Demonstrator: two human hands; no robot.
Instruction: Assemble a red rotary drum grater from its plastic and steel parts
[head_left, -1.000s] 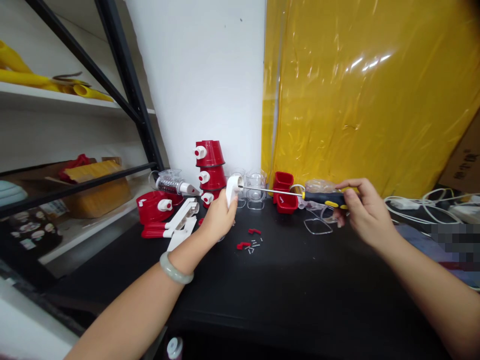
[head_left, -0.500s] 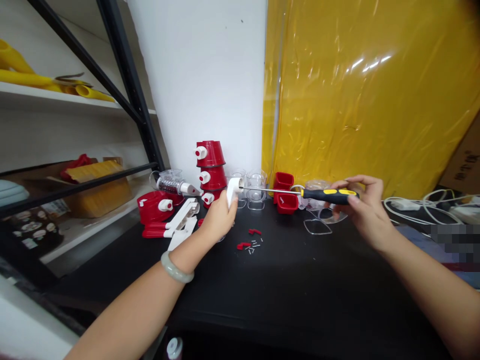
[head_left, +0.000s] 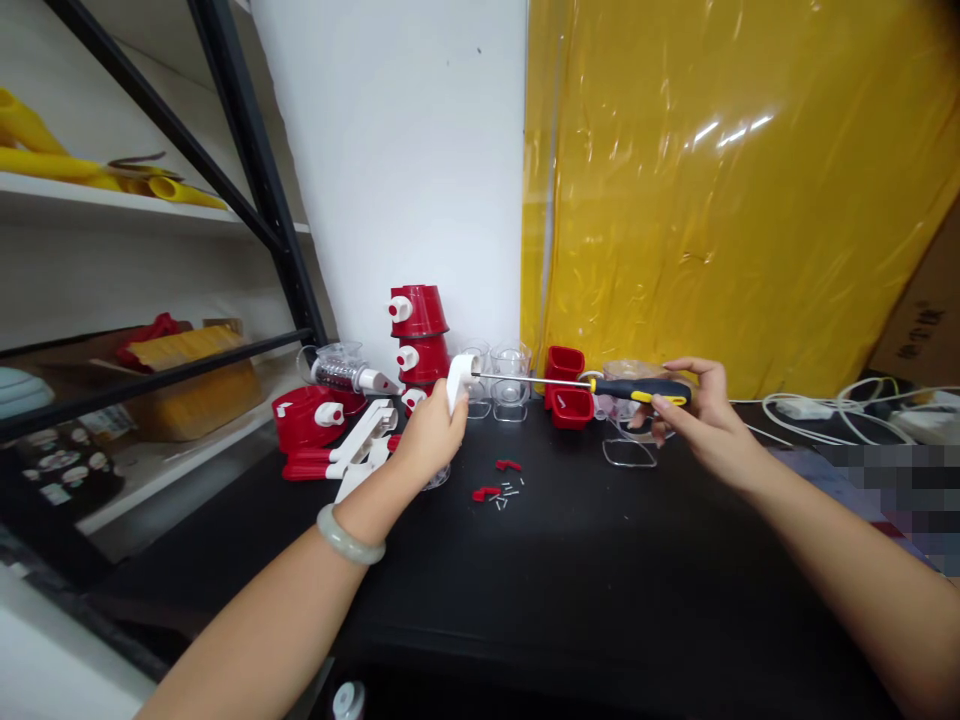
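My left hand [head_left: 435, 428] is closed around a white plastic part [head_left: 460, 377], held up above the table with its round end facing right. A screwdriver [head_left: 637, 390] with a black and yellow handle lies level in the fingers of my right hand [head_left: 701, 415]. Its long shaft reaches left, and the tip meets the round end of the white part; whether it sits on a screw is hidden. Below, two small red plastic pieces [head_left: 487, 494] and several loose screws [head_left: 504, 497] lie on the black table [head_left: 570, 590].
Stacked red housings [head_left: 420, 312] stand at the back, beside clear plastic cups [head_left: 511, 365]. Red hoppers [head_left: 572, 408] are right of these. White and red handles [head_left: 360, 440] and a red housing [head_left: 307, 418] lie left. White cables [head_left: 832, 410] run at right; a shelf rack [head_left: 281, 230] borders the left.
The screwdriver's handle has rolled in my right fingers, and that hand has shifted slightly left. My left hand still holds the white part, now a little further left in view.
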